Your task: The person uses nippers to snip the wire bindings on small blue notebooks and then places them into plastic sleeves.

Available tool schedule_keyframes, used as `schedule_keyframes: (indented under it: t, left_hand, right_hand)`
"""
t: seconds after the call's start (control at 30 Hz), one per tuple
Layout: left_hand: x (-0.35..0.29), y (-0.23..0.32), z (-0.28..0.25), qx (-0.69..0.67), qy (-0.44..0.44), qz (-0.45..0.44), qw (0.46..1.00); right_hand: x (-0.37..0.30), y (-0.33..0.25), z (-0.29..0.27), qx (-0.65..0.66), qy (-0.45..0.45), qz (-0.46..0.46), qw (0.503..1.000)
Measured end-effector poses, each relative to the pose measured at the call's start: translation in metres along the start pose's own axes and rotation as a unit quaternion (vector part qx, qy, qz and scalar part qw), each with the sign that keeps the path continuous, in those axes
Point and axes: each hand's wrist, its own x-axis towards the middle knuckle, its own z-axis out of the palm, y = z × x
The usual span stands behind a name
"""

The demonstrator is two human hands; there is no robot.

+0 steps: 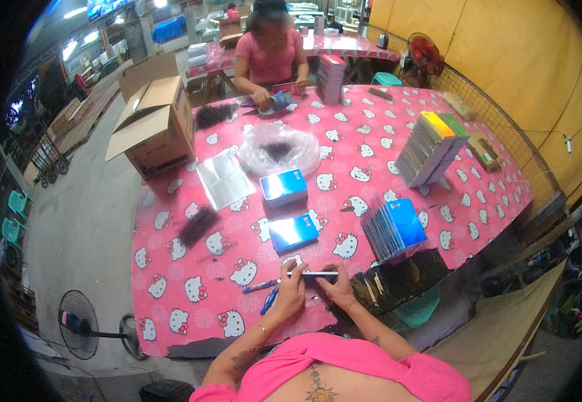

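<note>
Between my left hand point(292, 289) and my right hand point(339, 288) is a thin, flat, notebook-like piece point(319, 273), seen edge-on close to the table's near edge. Both sets of fingers are closed on its ends; its cover cannot be made out. Just beyond it lies a short stack of blue-covered booklets point(294, 232), with another blue stack point(283, 187) farther off. A taller, leaning pile of blue booklets point(396, 229) is to the right. Beside my left hand are a blue-and-white pen-like stick point(260, 287) and a small blue tool point(269, 301), its kind unclear.
The table point(190, 288) has a pink patterned cover. An open cardboard box point(154, 127) stands at its left, near clear plastic sleeves point(225, 178) and a plastic bag point(298, 151). Tall booklet stacks point(428, 151) rise at right. Across the table works another person point(271, 57).
</note>
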Motion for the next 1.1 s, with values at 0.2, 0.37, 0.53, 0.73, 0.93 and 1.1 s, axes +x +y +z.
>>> schedule_keyframes:
  t: [0.2,0.37,0.53,0.73,0.93,1.1]
  left_hand:
    - [0.039,-0.064,-0.079,0.104,0.066,-0.127,0.984]
    - [0.039,-0.121,-0.161,0.369,0.158,-0.103,0.910]
    - [0.037,-0.098,-0.154,0.338,0.122,-0.073,0.930]
    - [0.023,-0.028,-0.107,0.125,0.049,-0.031,0.990]
    - [0.021,0.041,-0.093,0.057,-0.017,-0.038,0.998]
    - [0.017,0.042,-0.094,0.054,0.058,-0.012,0.997]
  right_hand:
    - [0.012,-0.008,-0.010,0.087,-0.081,0.128,0.985]
    - [0.015,-0.004,0.000,0.034,-0.030,-0.050,0.998]
    - [0.016,0.011,-0.013,0.071,-0.125,0.036,0.989]
    - [0.016,-0.046,-0.016,0.078,-0.126,0.219,0.964]
    - [0.019,-0.037,-0.018,0.080,-0.116,0.167,0.976]
    - [0.019,-0.042,-0.014,0.108,-0.129,0.179,0.969]
